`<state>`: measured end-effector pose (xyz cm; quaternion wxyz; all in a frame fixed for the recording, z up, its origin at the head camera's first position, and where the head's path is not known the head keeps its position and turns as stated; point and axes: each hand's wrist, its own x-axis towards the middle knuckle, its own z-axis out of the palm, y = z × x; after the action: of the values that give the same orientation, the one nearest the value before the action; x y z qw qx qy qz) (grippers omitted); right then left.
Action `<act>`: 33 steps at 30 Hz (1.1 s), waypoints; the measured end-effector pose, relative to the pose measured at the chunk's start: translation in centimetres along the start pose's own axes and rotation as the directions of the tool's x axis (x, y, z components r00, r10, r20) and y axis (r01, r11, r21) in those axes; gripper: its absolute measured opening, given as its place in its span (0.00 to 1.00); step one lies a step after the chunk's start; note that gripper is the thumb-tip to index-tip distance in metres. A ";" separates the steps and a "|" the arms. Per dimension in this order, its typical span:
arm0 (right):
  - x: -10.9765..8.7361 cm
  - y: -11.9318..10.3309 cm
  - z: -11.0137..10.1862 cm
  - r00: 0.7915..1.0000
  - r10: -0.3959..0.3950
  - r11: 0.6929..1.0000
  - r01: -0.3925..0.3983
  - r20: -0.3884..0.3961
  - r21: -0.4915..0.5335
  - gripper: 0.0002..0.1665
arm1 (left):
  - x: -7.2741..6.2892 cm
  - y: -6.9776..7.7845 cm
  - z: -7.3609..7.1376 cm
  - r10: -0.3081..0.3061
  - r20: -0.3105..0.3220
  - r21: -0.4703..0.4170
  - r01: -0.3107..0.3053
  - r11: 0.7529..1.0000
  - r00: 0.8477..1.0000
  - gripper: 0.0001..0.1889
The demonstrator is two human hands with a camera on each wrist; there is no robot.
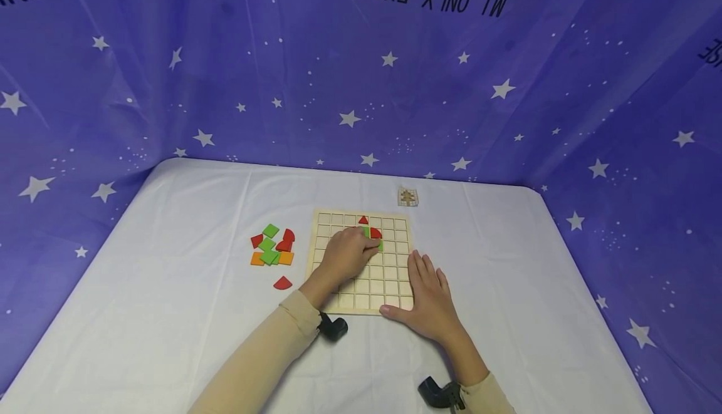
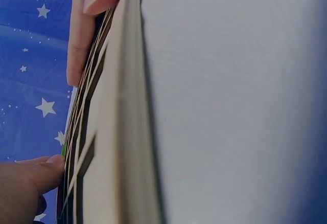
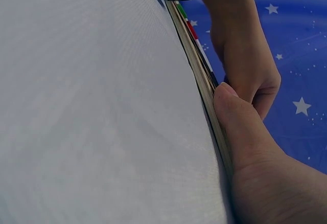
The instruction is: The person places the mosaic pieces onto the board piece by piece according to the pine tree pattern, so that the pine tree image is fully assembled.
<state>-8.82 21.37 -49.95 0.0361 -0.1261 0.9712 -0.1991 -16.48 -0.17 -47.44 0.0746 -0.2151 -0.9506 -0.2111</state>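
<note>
In the head view a wooden grid board (image 1: 362, 287) lies on the table. My left hand (image 1: 344, 254) reaches over its upper middle, fingers curled, thumb and finger at a green tile (image 1: 380, 246) that they partly cover. Close by on the grid are a red triangle (image 1: 363, 220), a red quarter-circle piece (image 1: 375, 233) and another green tile (image 1: 366, 232). The left wrist view has the left thumb (image 2: 48, 170) at a green edge. My right hand (image 1: 431, 301) rests at the board's lower right corner, fingers straight along the side, its thumb (image 3: 232, 104) on the near edge.
Left of the board lies a loose pile of green tiles (image 1: 271, 231), red pieces (image 1: 289, 235) and orange tiles (image 1: 286, 258). A single red quarter-circle (image 1: 282, 283) lies nearer me. A small patterned card (image 1: 408, 196) lies behind the board. Starry blue curtains (image 1: 350, 88) surround the white table (image 1: 496, 263).
</note>
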 end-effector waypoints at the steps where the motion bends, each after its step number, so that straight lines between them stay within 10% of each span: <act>1: 0.0 0.0 0.0 1.000 0.001 1.000 -0.001 0.001 -0.001 0.78 | 0.0 0.0 0.0 0.003 -0.002 0.001 -0.003 1.000 1.000 0.13; 16: 0.1 0.0 -0.1 1.000 -0.002 1.000 0.002 -0.006 -0.002 0.78 | -1.7 -0.4 -2.3 0.003 0.037 -0.117 0.001 0.993 0.999 0.18; 33: 0.0 0.0 0.1 1.000 0.002 1.000 -0.002 -0.008 0.008 0.79 | -10.4 -6.8 -8.1 -0.051 0.017 -0.183 0.053 0.982 0.999 0.09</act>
<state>-8.82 21.34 -50.03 0.0331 -0.1240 0.9706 -0.2035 -9.75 -13.14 -45.09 0.0432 -0.1975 -0.9328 -0.2983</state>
